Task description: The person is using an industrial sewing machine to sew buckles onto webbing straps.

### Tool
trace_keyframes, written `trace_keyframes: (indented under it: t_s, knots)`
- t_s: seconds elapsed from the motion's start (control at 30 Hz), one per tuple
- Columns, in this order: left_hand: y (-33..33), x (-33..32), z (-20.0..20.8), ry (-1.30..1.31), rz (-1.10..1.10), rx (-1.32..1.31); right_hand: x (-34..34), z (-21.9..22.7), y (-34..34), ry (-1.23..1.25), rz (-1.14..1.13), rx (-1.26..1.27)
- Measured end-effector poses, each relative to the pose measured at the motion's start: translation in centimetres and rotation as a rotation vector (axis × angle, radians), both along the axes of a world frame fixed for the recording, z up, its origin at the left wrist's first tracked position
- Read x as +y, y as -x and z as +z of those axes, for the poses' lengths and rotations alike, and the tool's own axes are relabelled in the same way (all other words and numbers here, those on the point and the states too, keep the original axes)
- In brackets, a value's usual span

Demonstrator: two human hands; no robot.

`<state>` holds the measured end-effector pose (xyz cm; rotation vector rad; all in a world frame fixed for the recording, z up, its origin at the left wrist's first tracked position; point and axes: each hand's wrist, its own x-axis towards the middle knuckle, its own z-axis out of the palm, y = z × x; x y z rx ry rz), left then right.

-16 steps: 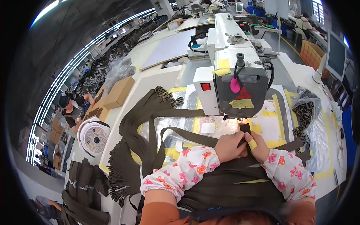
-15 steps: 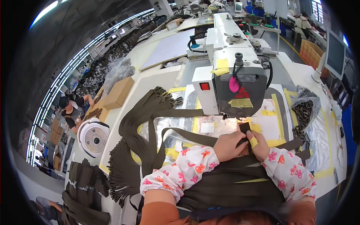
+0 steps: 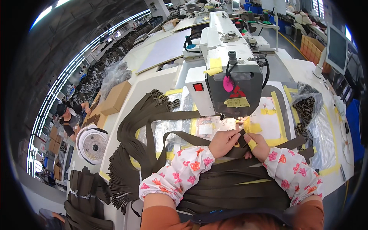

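Observation:
Between my two hands, just in front of the industrial sewing machine (image 3: pixel 234 86), is the end of a dark olive webbing strap (image 3: pixel 242 138). My left hand (image 3: pixel 224 143) pinches it from the left, with thumb and fingertips together. My right hand (image 3: pixel 258 146), with yellow tape round a finger, grips it from the right. The strap end stands tilted up, short of the lit needle area. A long loop of strap (image 3: pixel 184 137) runs off to the left under my left hand. Many more flat straps (image 3: pixel 237 188) lie below my forearms.
Left of the machine hangs a thick bundle of straps (image 3: pixel 134 119) with metal hooks (image 3: pixel 165 99) at its top. A plastic bag of metal hooks (image 3: pixel 305 107) lies at right. A white fan (image 3: pixel 92 145), a cardboard box (image 3: pixel 116 97) and a co-worker (image 3: pixel 71 117) are at far left.
My hands have drawn slightly back from the needle area, toward me. The strap end between them has turned and tilted. The whole view has shifted a little.

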<state>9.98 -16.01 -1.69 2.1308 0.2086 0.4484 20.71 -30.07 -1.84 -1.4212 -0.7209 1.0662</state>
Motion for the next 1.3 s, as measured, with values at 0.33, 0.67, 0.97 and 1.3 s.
trace_keyframes:
  t_s: [0.33,0.67,0.97,1.3]
  knots:
    - [0.2,-0.8,-0.2,-0.776,-0.037,-0.072,0.2,-0.3,-0.4,0.061,0.001,-0.009]
    - [0.2,-2.2,-0.1,-0.68,-0.003,-0.066,0.4,-0.4,-0.2,0.007,-0.102,-0.074]
    - [-0.5,-0.3,-1.1,0.342,-0.135,0.201,-1.1,-0.1,0.5,-0.061,-0.058,-0.32]
    - [-0.9,0.7,-0.2,0.2,-0.088,0.098,0.6,-0.6,-1.1,-0.104,-0.077,-0.502]
